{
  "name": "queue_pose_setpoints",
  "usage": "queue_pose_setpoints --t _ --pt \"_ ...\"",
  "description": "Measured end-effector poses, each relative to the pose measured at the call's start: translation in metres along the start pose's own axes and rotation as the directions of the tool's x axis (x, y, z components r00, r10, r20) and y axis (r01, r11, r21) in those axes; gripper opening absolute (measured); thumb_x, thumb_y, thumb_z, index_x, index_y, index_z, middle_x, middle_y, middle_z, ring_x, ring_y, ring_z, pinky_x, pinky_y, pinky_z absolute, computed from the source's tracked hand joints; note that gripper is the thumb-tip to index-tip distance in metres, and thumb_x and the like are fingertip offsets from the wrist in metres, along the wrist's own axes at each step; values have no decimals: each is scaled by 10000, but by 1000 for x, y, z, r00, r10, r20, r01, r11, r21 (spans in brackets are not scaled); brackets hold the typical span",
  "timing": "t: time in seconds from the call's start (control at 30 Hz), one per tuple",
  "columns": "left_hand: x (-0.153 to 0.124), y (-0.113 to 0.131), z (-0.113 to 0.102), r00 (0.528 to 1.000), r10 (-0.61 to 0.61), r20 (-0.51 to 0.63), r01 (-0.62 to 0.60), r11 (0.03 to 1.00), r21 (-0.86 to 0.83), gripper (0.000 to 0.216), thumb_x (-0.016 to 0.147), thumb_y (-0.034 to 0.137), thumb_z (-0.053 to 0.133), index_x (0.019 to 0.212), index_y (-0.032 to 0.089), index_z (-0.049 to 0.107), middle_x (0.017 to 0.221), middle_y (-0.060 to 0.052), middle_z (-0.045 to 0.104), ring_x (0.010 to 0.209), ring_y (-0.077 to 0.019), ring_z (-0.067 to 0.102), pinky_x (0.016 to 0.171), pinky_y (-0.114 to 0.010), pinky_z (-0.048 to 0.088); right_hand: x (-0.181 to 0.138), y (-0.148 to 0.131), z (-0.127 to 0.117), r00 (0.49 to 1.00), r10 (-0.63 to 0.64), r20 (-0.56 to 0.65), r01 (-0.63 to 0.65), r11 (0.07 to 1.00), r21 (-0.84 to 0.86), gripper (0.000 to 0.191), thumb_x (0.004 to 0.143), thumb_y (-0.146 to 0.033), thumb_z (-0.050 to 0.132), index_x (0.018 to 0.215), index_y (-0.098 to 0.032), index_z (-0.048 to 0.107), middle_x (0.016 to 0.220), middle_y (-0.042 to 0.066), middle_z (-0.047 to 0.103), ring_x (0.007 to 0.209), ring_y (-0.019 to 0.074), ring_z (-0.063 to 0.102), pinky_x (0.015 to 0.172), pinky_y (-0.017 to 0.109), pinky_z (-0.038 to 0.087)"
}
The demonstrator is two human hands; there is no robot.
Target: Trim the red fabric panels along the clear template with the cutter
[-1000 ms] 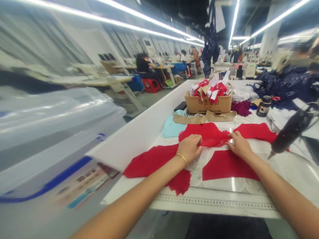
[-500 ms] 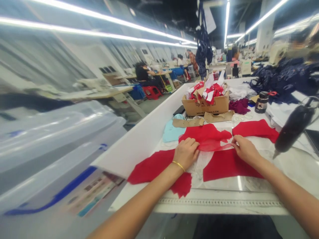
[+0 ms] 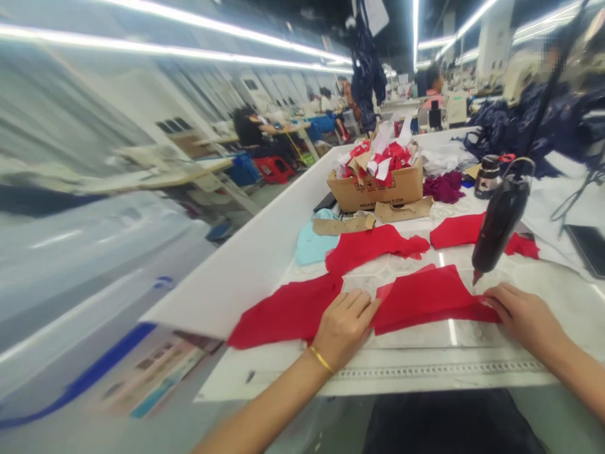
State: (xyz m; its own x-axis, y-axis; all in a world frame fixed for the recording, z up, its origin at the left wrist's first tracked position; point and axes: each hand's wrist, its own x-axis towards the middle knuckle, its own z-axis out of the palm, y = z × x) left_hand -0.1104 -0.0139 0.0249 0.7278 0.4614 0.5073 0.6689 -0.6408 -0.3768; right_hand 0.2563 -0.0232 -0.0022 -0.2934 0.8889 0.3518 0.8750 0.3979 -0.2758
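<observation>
counter (image 3: 227, 381): the broad surface under everything, glossy in places.

front red piece (image 3: 420, 299): lies near the counter's front edge, spread between my hands. by judgement light and limp, not fragile, but quick to wrinkle and apt to slide on the shiny top.

sheer red layer (image 3: 385, 290): shows past the piece's left and back edges. thinner, so probably easier to shift or stretch; should be handled together with the cloth under it, not alone.

left hand (image 3: 347, 325): fingers curled in, gripping the piece's left edge; thumb hidden. right hand (image 3: 527, 315): pinching the narrow right end. opposite ends seem the right holds, low and flat, with only slight tension; one end alone would likely let the rest bunch.

differences, against half a second ago:
- rear red piece (image 3: 366, 246): both my hands were at it then, drawing sheer cloth along its near edge. now they are off it.
- front red piece: then darker and bare on top; now brighter, layered, sheer margins showing.
- black hanging tool (image 3: 501, 221): then well right of the dark bottle (image 3: 486, 178), now almost in front of it. swing or head movement, cannot tell.
- tool tip (image 3: 478, 277): now just behind the right hand.
</observation>
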Motion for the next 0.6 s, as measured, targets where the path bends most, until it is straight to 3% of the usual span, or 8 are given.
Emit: queue_pose_setpoints --t 0.17,0.43,0.6 --pt "6 13 6 1000 15 5 -15 999 -34 409 806 -64 464 1075 137 698 792 -64 605 783 -227 572 674 -335 444 -11 13 -12 997 3 -81 -5 1000 -25 315 1035 -330 446 908 -245 721 850 38 756 667 179 702 561 271 446" --pt "7 12 18 996 -19 82 23 998 -53 411 851 -59 454 1045 188 720 781 -59 608 793 -217 591 680 -324 442 -22 11 -18 998 0 -68 1 1000 17 279 1022 -313 475 887 -245 710 823 26 723 625 149 682 532 266 436" --pt "7 10 20 993 -25 112 31 998 -49 403 874 -58 439 1025 191 718 797 -61 616 798 -217 589 673 -320 435 -28 8 -15 998 -23 -50 21 999 -48 276 1016 -282 470 900 -238 716 830 31 714 638 162 692 516 264 437"
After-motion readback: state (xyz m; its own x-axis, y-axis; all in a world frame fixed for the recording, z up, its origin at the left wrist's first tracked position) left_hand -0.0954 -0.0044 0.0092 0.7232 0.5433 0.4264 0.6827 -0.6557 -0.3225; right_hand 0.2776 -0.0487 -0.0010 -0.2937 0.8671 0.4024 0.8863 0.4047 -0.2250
